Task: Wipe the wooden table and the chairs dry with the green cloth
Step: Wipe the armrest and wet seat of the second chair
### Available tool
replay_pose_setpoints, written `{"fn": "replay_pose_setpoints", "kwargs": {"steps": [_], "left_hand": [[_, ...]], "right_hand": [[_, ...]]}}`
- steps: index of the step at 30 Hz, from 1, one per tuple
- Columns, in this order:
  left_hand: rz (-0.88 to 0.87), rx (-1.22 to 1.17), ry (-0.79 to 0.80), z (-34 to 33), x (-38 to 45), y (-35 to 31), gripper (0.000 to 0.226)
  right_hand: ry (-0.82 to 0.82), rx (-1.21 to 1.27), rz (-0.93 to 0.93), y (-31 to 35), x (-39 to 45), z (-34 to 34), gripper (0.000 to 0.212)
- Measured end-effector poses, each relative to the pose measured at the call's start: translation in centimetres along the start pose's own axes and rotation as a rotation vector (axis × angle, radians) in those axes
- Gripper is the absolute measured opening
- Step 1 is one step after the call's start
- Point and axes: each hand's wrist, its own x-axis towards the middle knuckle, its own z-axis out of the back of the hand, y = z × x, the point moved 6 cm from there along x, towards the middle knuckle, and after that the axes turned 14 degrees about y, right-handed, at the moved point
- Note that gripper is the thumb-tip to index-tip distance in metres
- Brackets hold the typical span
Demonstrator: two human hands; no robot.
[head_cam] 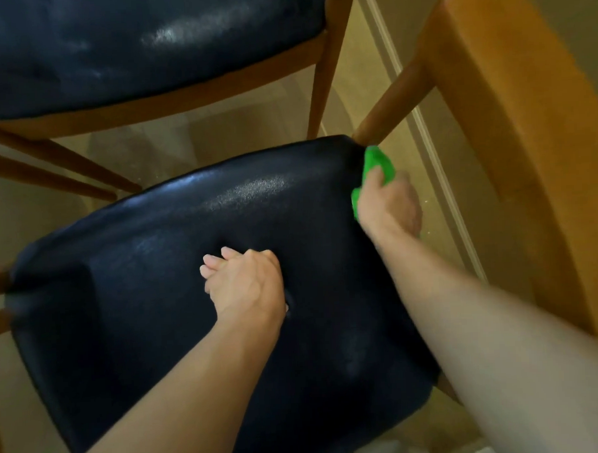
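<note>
Near chair seat (157, 318), dark navy padded leather-look cushion on a wooden frame, fills the middle and lower view. Glossy sheen across its upper part.

Wooden chair back (512, 121), broad orange-brown slab, runs down the right edge, blurred. Its round wooden post (388, 106) slants down to meet the far right corner of the near seat.

Second chair seat (128, 45), same dark navy padding with wooden rails and legs, sits across the top left, apart from the near seat, with pale beige floor (191, 142) showing between them. Pale skirting strip (434, 141) runs along the floor on the right.

Right hand (389, 208) is at the far right edge of the near seat, fingers curled around a bright green cloth (377, 164). The cloth is bunched and pressed against the seat's corner, just below the foot of the post; a bit of green shows beneath the hand too.

Left hand (245, 283) rests on the middle of the near seat, fingers bent with the tips against the cushion, holding nothing. The padding dimples by its wrist.
</note>
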Motion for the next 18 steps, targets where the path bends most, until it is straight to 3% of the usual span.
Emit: {"fn": "replay_pose_setpoints", "kwargs": {"steps": [5,8,13,18], "left_hand": [[-0.015,0.005,-0.006,0.2,0.0,-0.1,0.082],[-0.01,0.009,-0.01,0.4,-0.1,0.0,0.083],[-0.002,-0.029,-0.002,0.5,-0.5,-0.1,0.086],[-0.003,-0.013,-0.015,0.2,0.1,0.0,0.078]], "right_hand": [[-0.056,-0.053,0.092,4.1,0.2,-1.0,0.058],[-0.111,-0.062,0.14,-0.9,-2.4,-0.3,0.052],[-0.132,-0.061,-0.119,-11.7,-8.9,-0.6,0.054],[-0.095,-0.072,-0.085,-11.4,-9.5,-1.3,0.059]]}}
